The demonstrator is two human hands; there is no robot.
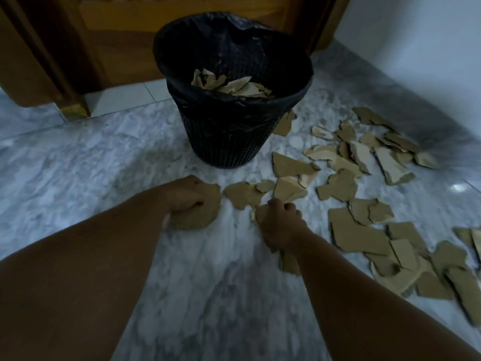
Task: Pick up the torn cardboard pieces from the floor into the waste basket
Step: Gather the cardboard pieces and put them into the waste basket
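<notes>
A black mesh waste basket (pixel 229 142) lined with a black bag stands on the marble floor, with several torn cardboard pieces (pixel 234 86) inside. My left hand (pixel 186 192) is closed on a large brown cardboard piece (pixel 196 217) low over the floor in front of the basket. My right hand (pixel 282 225) grips a bunch of cardboard pieces (pixel 289 264), one sticking out below the wrist. Loose pieces (pixel 244 194) lie between the hands and the basket. Many more pieces (pixel 364 162) are scattered over the floor to the right.
A wooden door and frame (pixel 52 61) stand behind the basket. A pale wall (pixel 429 48) runs along the right side. Bare marble floor (pixel 78 157) spreads to the left and near me.
</notes>
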